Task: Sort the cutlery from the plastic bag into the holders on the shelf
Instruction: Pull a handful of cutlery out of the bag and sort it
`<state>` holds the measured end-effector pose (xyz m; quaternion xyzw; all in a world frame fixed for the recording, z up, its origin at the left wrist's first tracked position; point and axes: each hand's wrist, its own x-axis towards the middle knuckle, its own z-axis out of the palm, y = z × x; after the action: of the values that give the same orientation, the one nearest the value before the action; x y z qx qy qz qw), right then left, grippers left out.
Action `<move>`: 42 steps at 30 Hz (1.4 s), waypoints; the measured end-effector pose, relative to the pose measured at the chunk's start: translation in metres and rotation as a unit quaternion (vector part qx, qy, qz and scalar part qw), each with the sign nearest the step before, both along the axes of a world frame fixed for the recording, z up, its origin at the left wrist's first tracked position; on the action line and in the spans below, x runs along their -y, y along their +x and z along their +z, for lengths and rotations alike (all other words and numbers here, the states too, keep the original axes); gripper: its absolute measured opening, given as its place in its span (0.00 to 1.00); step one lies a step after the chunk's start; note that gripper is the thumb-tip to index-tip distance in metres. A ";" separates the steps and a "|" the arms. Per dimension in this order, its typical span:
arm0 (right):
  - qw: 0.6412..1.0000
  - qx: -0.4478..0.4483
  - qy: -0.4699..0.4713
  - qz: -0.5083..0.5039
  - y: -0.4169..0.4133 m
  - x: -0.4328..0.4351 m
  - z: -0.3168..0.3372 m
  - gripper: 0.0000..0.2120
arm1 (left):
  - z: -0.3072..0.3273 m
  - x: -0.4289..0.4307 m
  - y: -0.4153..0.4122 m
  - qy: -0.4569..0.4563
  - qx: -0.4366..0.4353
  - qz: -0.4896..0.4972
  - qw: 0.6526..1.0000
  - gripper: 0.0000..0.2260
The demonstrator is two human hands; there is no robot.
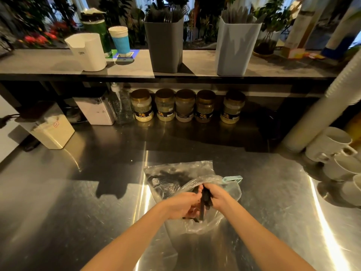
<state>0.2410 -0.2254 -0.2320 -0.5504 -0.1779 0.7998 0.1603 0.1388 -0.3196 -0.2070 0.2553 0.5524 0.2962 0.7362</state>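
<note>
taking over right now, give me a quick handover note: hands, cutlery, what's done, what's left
Left hand and right hand: both grip a bunch of black cutlery over the plastic bag on the steel counter.
On the shelf: dark grey holder has forks in it, pale grey holder has utensils too; white holder contents hidden.
Done: some cutlery already in holders.
Left: sort the held bunch, then the dark pieces in the bag.

Head-worn, forward-down, counter (78,192) to shelf (39,65)

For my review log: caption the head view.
Left hand and right hand hold black cutlery over the plastic bag; holders stand on the shelf.
</note>
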 end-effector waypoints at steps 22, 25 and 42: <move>0.973 -0.047 0.045 0.222 0.048 0.049 0.065 0.10 | 0.016 -0.009 0.017 -0.092 -0.024 0.170 0.981 0.16; 0.968 -0.054 0.072 0.233 0.053 0.048 0.075 0.10 | 0.029 -0.005 0.021 -0.072 0.036 0.167 0.983 0.24; 0.958 -0.147 0.101 0.227 0.085 0.053 0.130 0.05 | 0.092 0.001 0.030 0.091 -0.002 0.102 0.991 0.10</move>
<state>0.3263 -0.2782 -0.1018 -0.3530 -0.3524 0.8650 0.0540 0.1688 -0.3205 -0.1150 0.2642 0.5474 0.4184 0.6749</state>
